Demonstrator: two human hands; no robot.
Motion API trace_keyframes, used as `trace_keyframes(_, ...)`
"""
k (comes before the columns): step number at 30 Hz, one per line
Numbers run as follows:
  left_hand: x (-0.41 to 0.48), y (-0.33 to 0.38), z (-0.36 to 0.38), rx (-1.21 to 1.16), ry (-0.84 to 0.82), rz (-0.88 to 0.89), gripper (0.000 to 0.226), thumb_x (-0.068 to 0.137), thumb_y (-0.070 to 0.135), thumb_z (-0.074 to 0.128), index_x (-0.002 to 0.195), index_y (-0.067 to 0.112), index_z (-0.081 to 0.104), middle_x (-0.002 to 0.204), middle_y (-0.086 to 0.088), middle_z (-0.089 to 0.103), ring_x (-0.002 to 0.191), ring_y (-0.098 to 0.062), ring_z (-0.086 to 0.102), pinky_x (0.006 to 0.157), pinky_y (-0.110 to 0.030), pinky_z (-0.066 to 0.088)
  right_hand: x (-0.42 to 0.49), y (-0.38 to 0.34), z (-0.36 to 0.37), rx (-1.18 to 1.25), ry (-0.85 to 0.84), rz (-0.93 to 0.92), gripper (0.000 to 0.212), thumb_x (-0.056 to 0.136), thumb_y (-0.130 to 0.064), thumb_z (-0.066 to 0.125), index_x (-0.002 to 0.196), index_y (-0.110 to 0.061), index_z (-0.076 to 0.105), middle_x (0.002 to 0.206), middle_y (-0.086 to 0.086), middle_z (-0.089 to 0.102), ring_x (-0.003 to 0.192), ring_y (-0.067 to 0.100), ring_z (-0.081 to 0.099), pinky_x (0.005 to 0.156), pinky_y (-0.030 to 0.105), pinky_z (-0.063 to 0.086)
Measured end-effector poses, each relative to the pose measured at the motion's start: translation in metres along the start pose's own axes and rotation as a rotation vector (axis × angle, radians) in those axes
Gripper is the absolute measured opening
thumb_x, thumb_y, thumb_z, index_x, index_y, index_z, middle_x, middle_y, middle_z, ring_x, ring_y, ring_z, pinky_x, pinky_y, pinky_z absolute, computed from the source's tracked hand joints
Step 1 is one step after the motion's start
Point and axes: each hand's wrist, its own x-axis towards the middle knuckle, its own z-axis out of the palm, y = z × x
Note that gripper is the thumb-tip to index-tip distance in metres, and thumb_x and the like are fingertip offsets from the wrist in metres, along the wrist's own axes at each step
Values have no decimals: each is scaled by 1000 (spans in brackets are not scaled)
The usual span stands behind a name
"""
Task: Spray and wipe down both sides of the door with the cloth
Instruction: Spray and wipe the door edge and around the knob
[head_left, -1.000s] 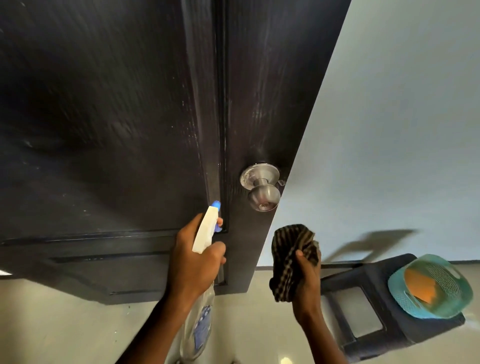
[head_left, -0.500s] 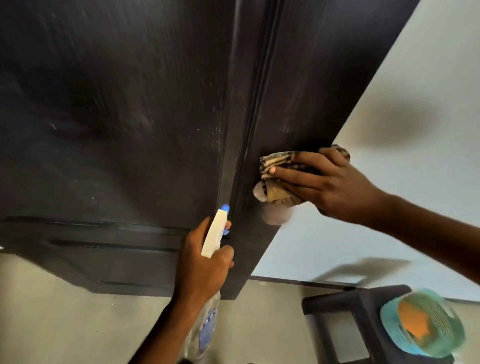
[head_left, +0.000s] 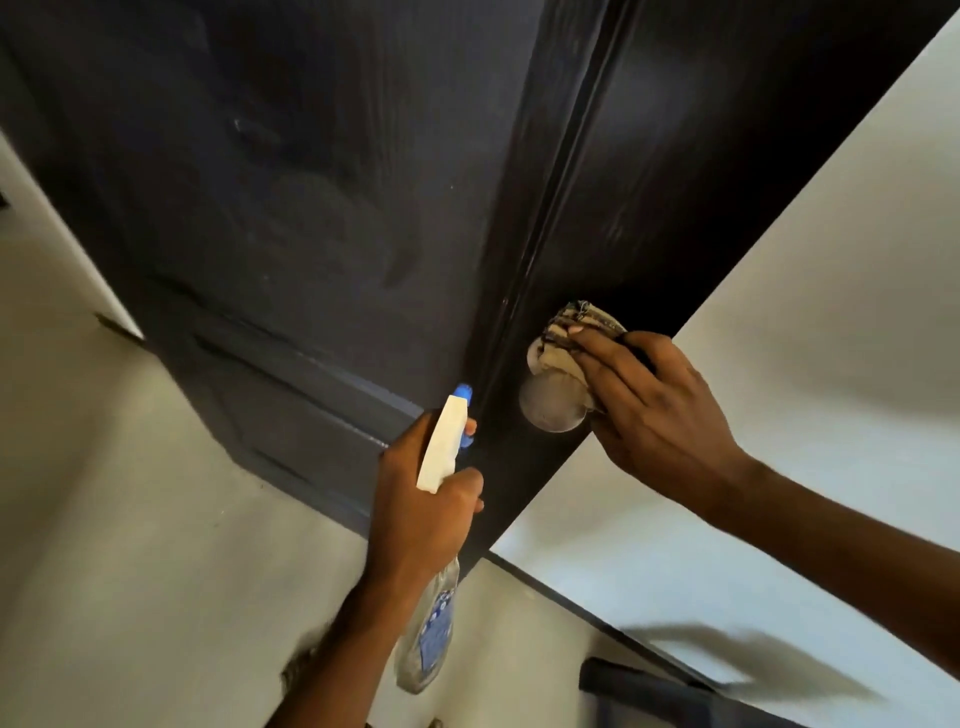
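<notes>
With the right hand (head_left: 660, 410) fingers pressing the cloth (head_left: 576, 332) over the knob (head_left: 550, 408) at frame centre, and the left hand (head_left: 423, 506) wrapped round the spray bottle (head_left: 441, 452), the door (head_left: 311, 208) could swing away

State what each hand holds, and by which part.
The left hand grips the clear plastic spray bottle at its neck, below the white head. The right hand presses the bunched striped cloth against the metal doorknob.

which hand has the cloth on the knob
The right hand: it presses the striped cloth against the door knob. The left hand grips the spray bottle instead.
</notes>
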Motion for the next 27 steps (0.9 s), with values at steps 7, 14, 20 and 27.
trace_keyframes(7, -22, 1, 0, 85, 38, -16, 30, 84, 4, 69, 90, 30, 56, 79, 4, 62, 58, -18, 64, 50, -13, 50, -23, -3, 9, 384, 100, 182, 54, 85, -30, 56, 132, -4, 56, 132, 11, 60, 111, 27, 47, 87, 32, 45)
trace_keyframes(14, -23, 15, -1, 128, 48, 49, 31, 85, 7, 69, 103, 27, 53, 85, 8, 58, 62, -18, 63, 48, -8, 47, -92, 6, 26, 459, -137, 23, 48, 78, -21, 47, 126, -18, 54, 122, 5, 66, 93, 24, 48, 64, 36, 57)
trace_keyframes(20, -22, 15, -1, 124, 54, 39, 34, 84, 8, 70, 85, 35, 49, 82, 7, 59, 61, -20, 61, 45, -8, 46, -69, 9, -2, 415, 123, 20, 37, 98, -28, 41, 130, -12, 51, 133, 10, 60, 101, 28, 52, 82, 29, 48)
trace_keyframes(27, -12, 4, -6, 85, 77, -25, 34, 82, 8, 72, 102, 25, 50, 87, 5, 59, 63, -21, 61, 47, -9, 47, -5, 0, 1, 243, 113, -7, 44, 98, -34, 47, 132, -7, 59, 135, 11, 59, 110, 34, 60, 88, 39, 53)
